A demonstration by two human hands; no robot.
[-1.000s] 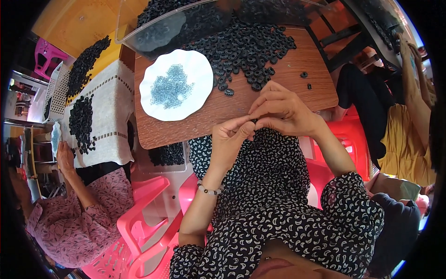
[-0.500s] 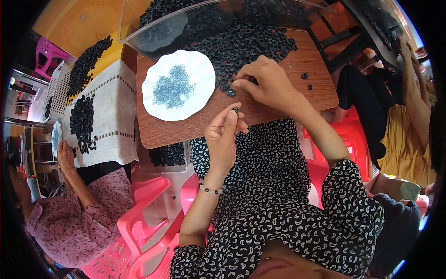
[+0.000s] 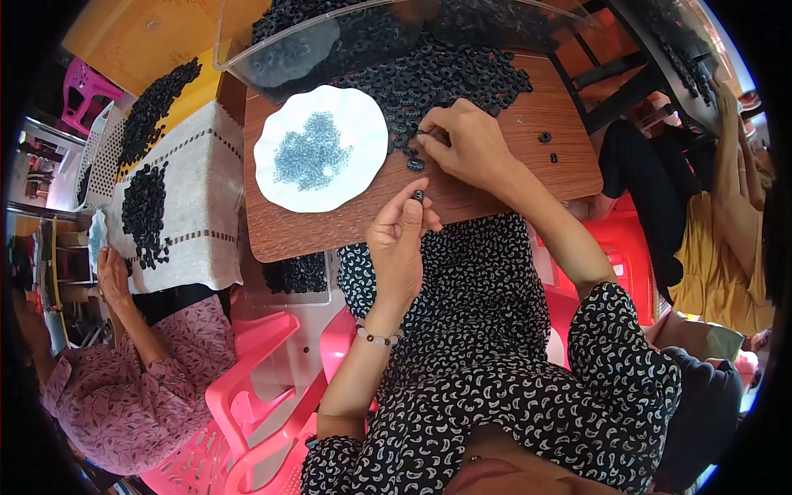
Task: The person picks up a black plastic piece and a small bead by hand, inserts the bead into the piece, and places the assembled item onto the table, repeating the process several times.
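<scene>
My left hand (image 3: 400,239) is closed above the table's near edge, pinching a small black plastic part (image 3: 418,196) upright between thumb and index finger. At the near side of a pile of similar black parts (image 3: 445,82), my right hand (image 3: 470,140) has thumb and index finger together, with a small dark piece at their tips, partly hidden. One loose black part (image 3: 415,165) lies on the wood just below those fingers. Left of both hands, a white scalloped plate (image 3: 276,186) holds a heap of tiny clear bluish beads (image 3: 312,153).
The brown wooden table (image 3: 305,235) carries a clear plastic bin (image 3: 289,54) along its far side. Two loose parts (image 3: 544,138) lie at right. A co-worker's hand (image 3: 113,276) is at a cloth-covered table (image 3: 206,181) with black parts. A pink chair (image 3: 256,346) stands left.
My right hand has shifted slightly up and left into the near edge of the pile, its fingertips closing at a black piece. My left hand keeps its part in nearly the same place.
</scene>
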